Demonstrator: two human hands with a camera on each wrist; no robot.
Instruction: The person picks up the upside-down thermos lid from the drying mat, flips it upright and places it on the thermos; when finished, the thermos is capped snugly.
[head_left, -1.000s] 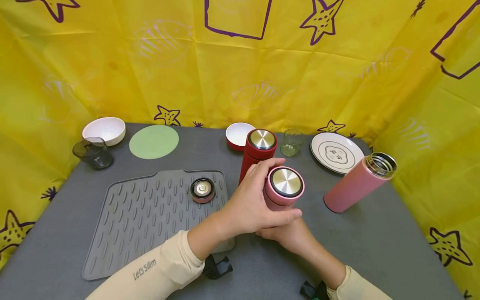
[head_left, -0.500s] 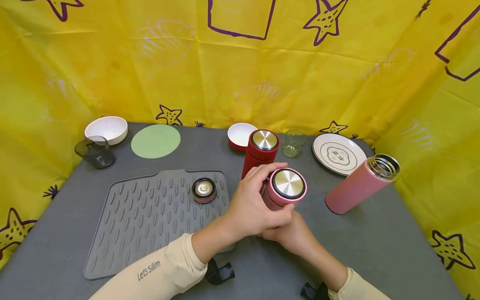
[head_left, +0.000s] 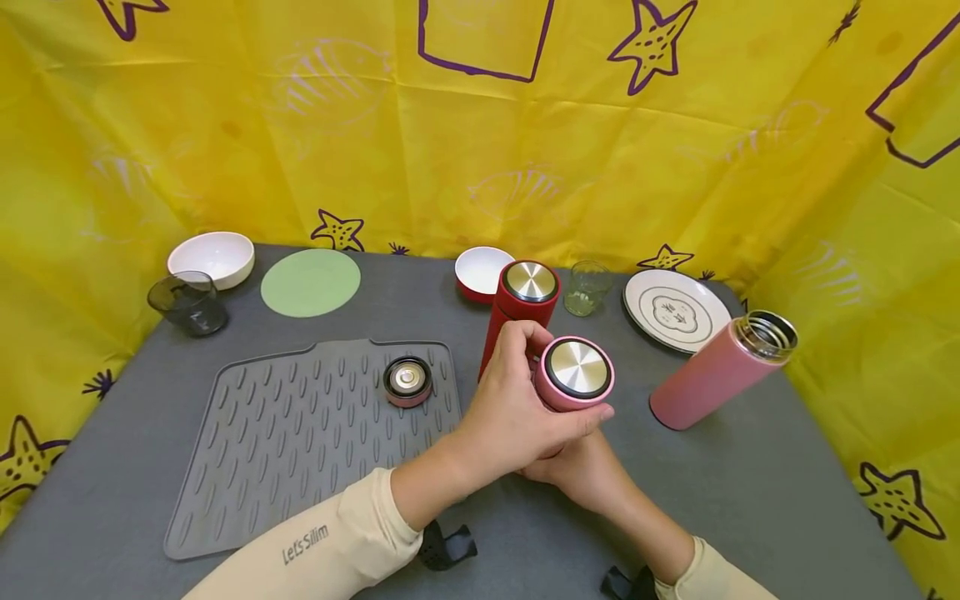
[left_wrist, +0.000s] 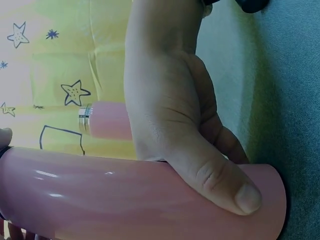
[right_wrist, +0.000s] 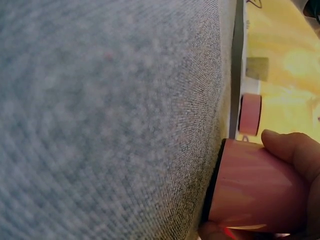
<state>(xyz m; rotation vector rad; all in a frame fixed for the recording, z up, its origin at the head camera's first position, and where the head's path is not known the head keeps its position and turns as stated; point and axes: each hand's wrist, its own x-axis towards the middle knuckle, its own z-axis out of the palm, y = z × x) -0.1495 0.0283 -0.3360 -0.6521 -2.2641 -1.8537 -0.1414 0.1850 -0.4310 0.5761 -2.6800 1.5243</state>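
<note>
Both hands are on a pink thermos [head_left: 553, 402] with a brushed-metal lid top. My left hand [head_left: 510, 417] grips around its pink lid [head_left: 577, 370], with the thumb along the near side. Lower down, my right hand [head_left: 583, 473] grips the body, partly hidden under the left hand in the head view. In the left wrist view the right hand [left_wrist: 167, 105] wraps the thermos body [left_wrist: 100, 192] close to its base, right by the table. The thermos [right_wrist: 260, 190] also shows base-first in the right wrist view. Close behind stands a red thermos [head_left: 517, 312] with its lid on.
An uncapped pink thermos [head_left: 705, 375] stands at right. On the grey drying mat [head_left: 285, 433] a small lid [head_left: 407, 380] lies upside down. Behind are bowls [head_left: 213, 258], a dark glass [head_left: 189, 307], a green disc [head_left: 311, 283], a clear glass [head_left: 587, 290] and a plate [head_left: 671, 310].
The left hand's index finger has drawn back from the lid's far side to its left, and the thumb has slid rightward along the near side. The right hand keeps its place.
</note>
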